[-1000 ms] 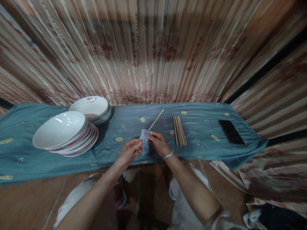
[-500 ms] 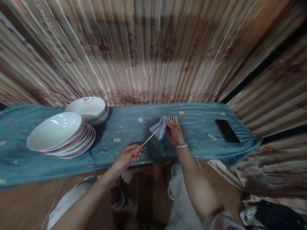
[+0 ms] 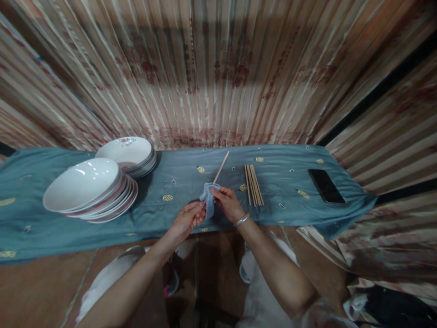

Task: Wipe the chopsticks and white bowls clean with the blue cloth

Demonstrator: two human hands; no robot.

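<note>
Apparently, just below mid-frame, the left hand [image 3: 186,219] pinches a chopstick [image 3: 221,167]; the right hand [image 3: 229,202] clamps blue cloth [image 3: 210,207] around it. Slack fingers could let it slip.

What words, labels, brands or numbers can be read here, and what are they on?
None can be read.
Curtain: dark, character-like marks in columns, too blurred to read.
Tablecloth: small rectangular marks, too small to read.
Black phone: dark screen, no lettering visible.
Stacked bowls: no lettering visible.
Held chopstick and blue cloth: no lettering visible.
</note>
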